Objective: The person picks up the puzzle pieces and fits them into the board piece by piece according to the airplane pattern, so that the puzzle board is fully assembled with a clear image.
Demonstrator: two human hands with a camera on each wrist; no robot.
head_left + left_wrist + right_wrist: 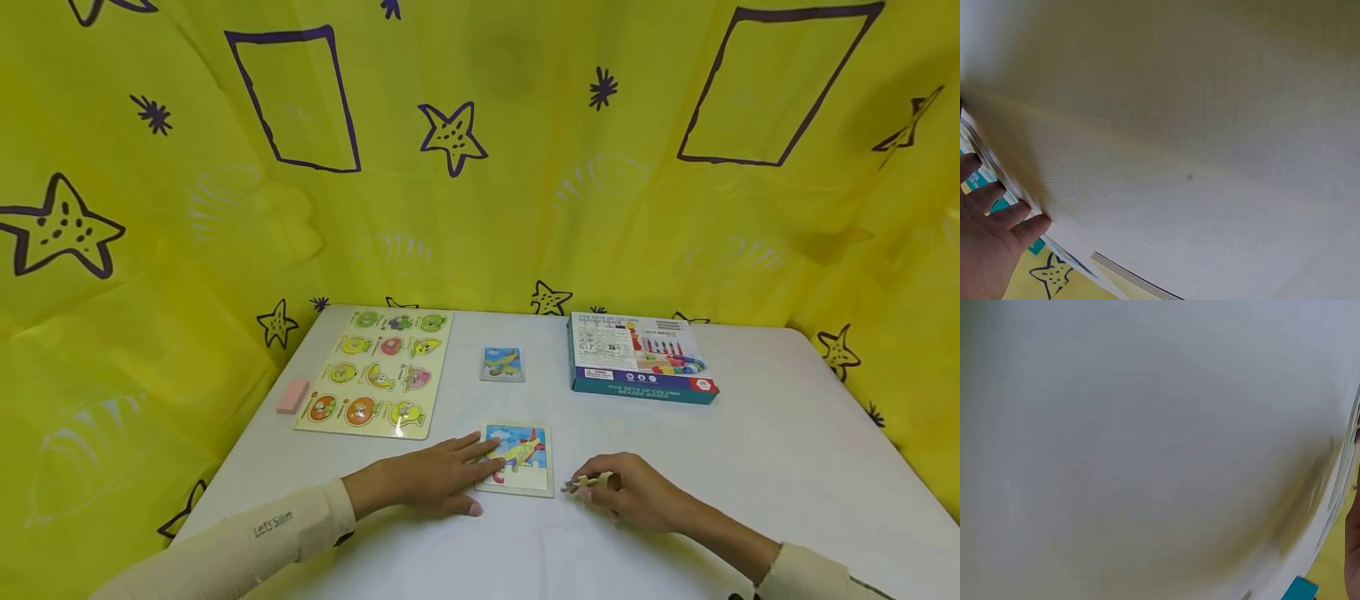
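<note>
A small square jigsaw tray [534,479] with an airplane picture lies on the white table in the head view. Its upper part is filled with blue-sky and airplane pieces, while pale backing shows along the lower right. My left hand [438,477] rests flat at the tray's left side, fingers spread, with fingertips over the picture. Just right of the tray, my right hand [637,493] holds a few loose jigsaw pieces [592,482] between thumb and fingers. The left wrist view shows straight fingers at its left edge; only a sliver of the right hand shows in its wrist view.
Behind the tray lies a small airplane picture card [502,365]. A fruit puzzle board [408,367] lies at the back left, beside a pink block [292,396]. At the back right sits a teal-and-white beaded-toy box [637,357]. A yellow patterned curtain [510,217] surrounds the table.
</note>
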